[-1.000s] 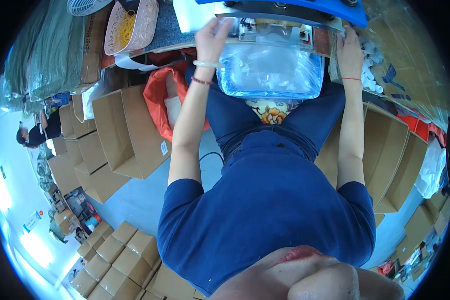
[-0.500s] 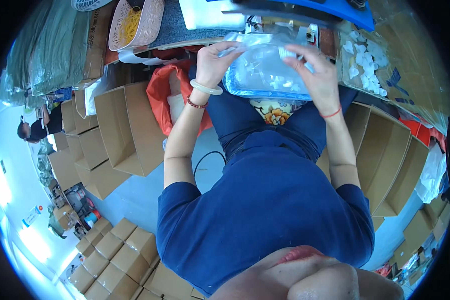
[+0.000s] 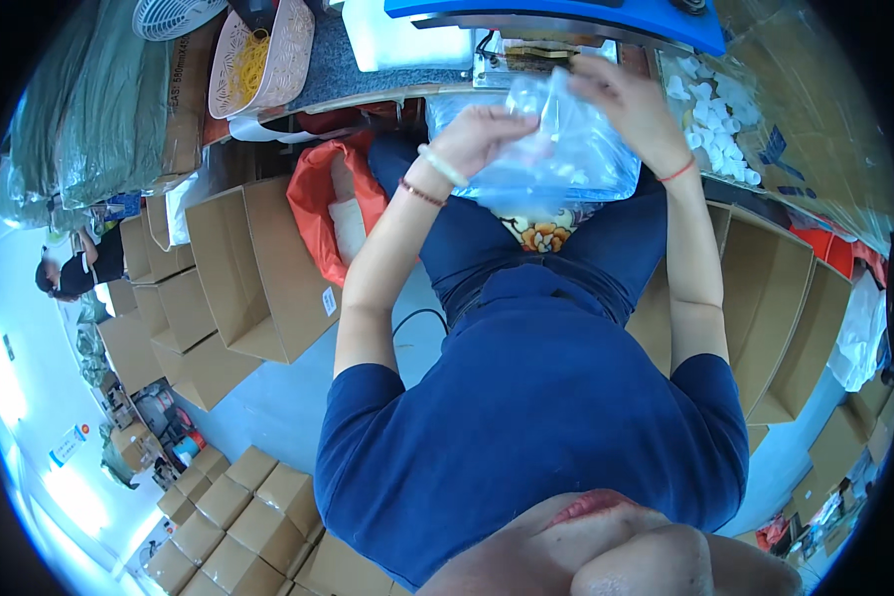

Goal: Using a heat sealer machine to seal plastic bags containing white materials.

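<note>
The clear bag [image 3: 564, 127] hangs between the hands, over the blue tub [image 3: 621, 182]. The left hand [image 3: 472, 142] pinches its left edge; the right hand's [image 3: 638, 111] curled fingers blur beside its top, grip unclear.

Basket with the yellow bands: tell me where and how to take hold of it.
Probably best to pinch the right wall at its top, coming from above on the person's side. The basket is open-topped, that wall faces the person, and the yellow bands heap toward the left, leaving finger room. The left grip is on the clear bag.
</note>
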